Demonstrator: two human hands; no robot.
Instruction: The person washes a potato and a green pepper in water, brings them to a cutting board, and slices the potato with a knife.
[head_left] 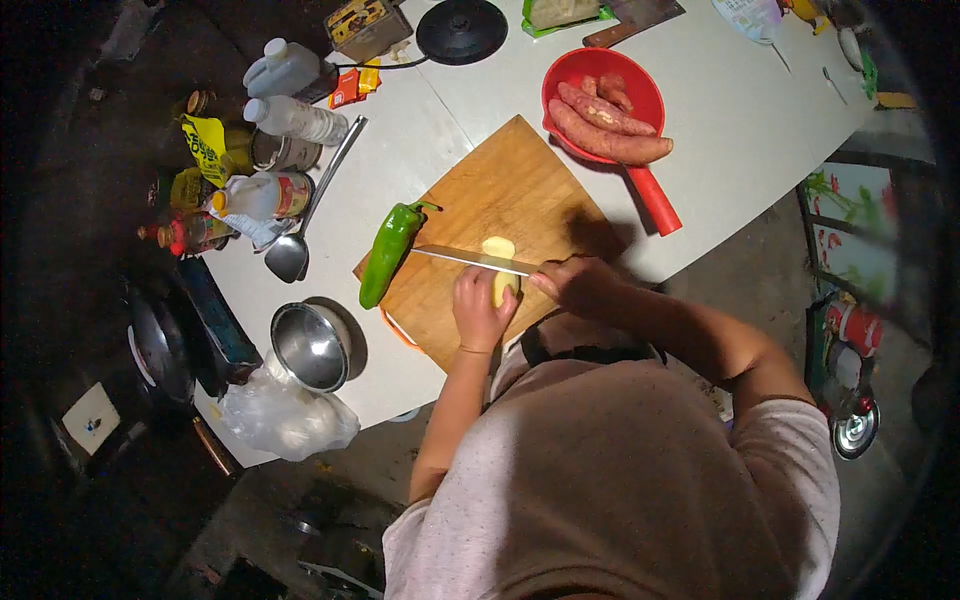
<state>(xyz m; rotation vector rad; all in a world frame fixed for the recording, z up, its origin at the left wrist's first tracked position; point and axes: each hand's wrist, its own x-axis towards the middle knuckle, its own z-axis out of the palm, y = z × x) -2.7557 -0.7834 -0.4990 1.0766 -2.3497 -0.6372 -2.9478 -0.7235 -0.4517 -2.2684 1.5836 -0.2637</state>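
My right hand (582,286) is wrapped round the handle of a kitchen knife (465,257), whose long blade points left across the wooden cutting board (500,165). Under the blade lies a pale yellow peeled potato (506,290), and a cut part of it shows on the blade's far side. The fingers of my left hand (481,308) are closed round the potato's left side, close to the blade. A large green pepper (389,257) rests along the board's left edge, near the knife tip.
Beyond the board, a red strainer (655,200) holds several sausage-shaped reddish things (608,125). A metal bowl (311,346), plastic bag (285,410) and ladle (290,255) lie left, near several bottles (298,120). A cleaver (640,18) and black round base (462,30) are at the back.
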